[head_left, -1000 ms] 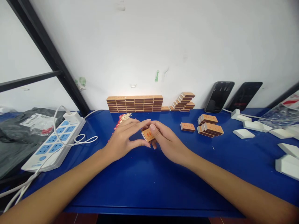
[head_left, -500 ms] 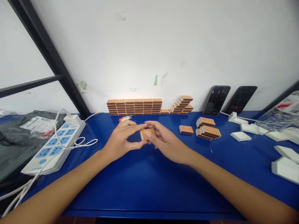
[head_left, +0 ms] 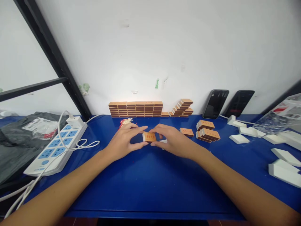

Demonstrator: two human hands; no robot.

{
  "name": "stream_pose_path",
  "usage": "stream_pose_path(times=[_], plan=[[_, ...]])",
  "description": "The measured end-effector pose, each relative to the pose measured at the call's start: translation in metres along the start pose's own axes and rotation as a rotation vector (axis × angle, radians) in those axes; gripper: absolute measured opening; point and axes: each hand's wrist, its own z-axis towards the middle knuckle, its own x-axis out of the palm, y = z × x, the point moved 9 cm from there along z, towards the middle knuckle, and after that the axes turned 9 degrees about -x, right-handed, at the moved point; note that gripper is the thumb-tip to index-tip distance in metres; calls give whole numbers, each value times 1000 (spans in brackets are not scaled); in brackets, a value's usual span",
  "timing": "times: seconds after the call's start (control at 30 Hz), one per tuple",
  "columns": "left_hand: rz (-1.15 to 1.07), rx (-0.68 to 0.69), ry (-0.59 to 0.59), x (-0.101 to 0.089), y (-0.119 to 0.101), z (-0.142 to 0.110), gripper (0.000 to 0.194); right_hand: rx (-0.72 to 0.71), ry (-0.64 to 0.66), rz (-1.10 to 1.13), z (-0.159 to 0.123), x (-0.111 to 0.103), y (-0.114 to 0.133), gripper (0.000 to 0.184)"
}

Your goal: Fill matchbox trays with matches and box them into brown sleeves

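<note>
A small orange-brown matchbox [head_left: 149,137] is between my two hands over the blue table. Its printed face is turned up, and a white edge shows at its left end. My right hand [head_left: 172,139] grips it at the right end, with index finger and thumb at its far and near edges. My left hand [head_left: 125,140] curves around the left end, finger and thumb spread apart, thumb tip at the near corner. Partly hidden beneath my right palm is a white piece [head_left: 164,142]. A pile of red-tipped matches [head_left: 125,122] lies just beyond my left hand.
Along the wall stand a block of stacked matchboxes [head_left: 135,110] and a stepped stack [head_left: 182,107]. More matchboxes [head_left: 208,134] sit at right, near white pieces [head_left: 239,139] and two phones [head_left: 215,103]. A power strip [head_left: 57,144] with loose cables occupies the left side.
My right thumb has come off the matchbox's top face to its near edge, exposing the print. The white piece under my right hand has come into sight. My left hand has barely moved.
</note>
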Motion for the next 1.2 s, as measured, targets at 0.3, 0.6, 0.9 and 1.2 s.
stream_pose_path(times=[0.3,0.6,0.9,1.2], plan=[[18,30,37,1,-8,1,53,391,-174,-582,-49,-135,-95,39],[0,15,69,3,-7,2,42,703,41,-570,-88,-152,-143,36],[-4,-2,98,6,-4,2,40,886,147,-238,-134,-156,-169,47],[-11,4,88,6,-2,2,37,781,248,-222,-116,-127,-164,20]])
